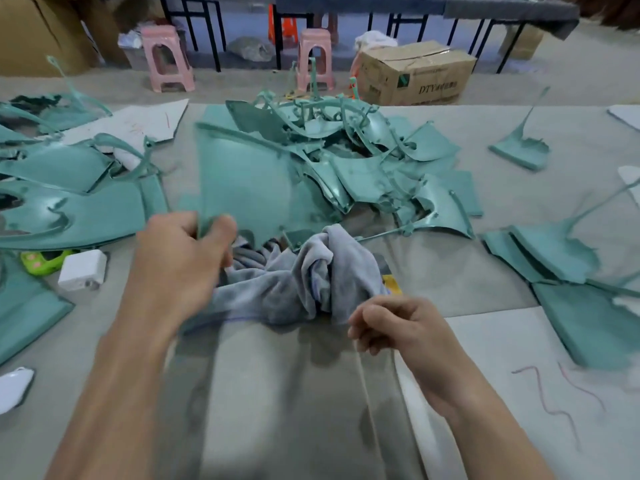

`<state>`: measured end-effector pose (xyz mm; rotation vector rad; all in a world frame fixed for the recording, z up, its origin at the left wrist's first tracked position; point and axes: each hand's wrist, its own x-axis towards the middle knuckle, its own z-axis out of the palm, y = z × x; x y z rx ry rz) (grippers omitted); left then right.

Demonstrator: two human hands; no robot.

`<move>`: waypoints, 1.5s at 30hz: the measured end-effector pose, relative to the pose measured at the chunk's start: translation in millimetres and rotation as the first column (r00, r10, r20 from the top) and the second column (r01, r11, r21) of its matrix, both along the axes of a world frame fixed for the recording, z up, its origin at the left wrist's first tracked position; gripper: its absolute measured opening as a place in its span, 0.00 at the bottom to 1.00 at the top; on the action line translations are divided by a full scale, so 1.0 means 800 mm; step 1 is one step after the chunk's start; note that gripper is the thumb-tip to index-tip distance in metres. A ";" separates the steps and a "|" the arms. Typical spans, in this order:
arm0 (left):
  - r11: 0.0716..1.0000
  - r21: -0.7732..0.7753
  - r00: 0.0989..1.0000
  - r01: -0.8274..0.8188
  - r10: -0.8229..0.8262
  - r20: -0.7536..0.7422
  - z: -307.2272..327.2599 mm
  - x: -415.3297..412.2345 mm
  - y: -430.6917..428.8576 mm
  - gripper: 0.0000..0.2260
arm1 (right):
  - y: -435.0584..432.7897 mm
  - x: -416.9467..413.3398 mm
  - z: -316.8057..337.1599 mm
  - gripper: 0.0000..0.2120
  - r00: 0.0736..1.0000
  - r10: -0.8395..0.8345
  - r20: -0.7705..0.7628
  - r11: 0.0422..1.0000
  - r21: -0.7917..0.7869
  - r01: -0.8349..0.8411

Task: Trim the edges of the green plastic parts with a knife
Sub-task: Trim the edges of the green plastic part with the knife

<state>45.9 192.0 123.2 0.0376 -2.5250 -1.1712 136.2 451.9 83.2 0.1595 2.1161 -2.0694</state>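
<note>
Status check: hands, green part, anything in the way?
Left hand pinches large green panel at its near corner. Right hand curled, no knife visible. Grey cloth bunched between hands.

My curled right hand [391,327] is motion-blurred, so can't tell if there's anything in it. A crumpled grey fleece cloth [304,278] covers some yellow-and-black thing [390,280] I can't make out.

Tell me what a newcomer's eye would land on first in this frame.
First, the heap of green plastic parts piled mid-table, sprues sticking up. Next, the left hand pinching the near corner of a large green panel, tilting it up. Below it lies a crumpled grey cloth, with the right hand curled beside it, no knife visible.
</note>
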 end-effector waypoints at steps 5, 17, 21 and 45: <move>0.829 -0.559 0.978 -0.021 -0.098 -0.181 -0.059 0.003 0.038 0.10 | 0.022 -0.028 -0.018 0.08 0.945 -0.240 -0.222 0.816 0.481 0.320; 0.978 -0.121 0.985 0.170 -0.167 0.032 -0.155 0.019 0.036 0.15 | 0.032 -0.071 -0.075 0.15 0.963 -0.229 -0.142 0.224 0.955 0.194; 0.977 -0.121 0.984 0.176 -0.175 0.019 -0.156 0.015 0.035 0.15 | 0.034 -0.077 -0.073 0.14 0.969 -0.221 -0.115 0.209 0.964 0.162; 0.972 -0.200 0.990 0.121 -0.133 -0.049 -0.154 0.023 0.040 0.18 | 0.083 -0.045 -0.079 0.08 0.900 -0.356 -0.250 0.540 0.731 0.417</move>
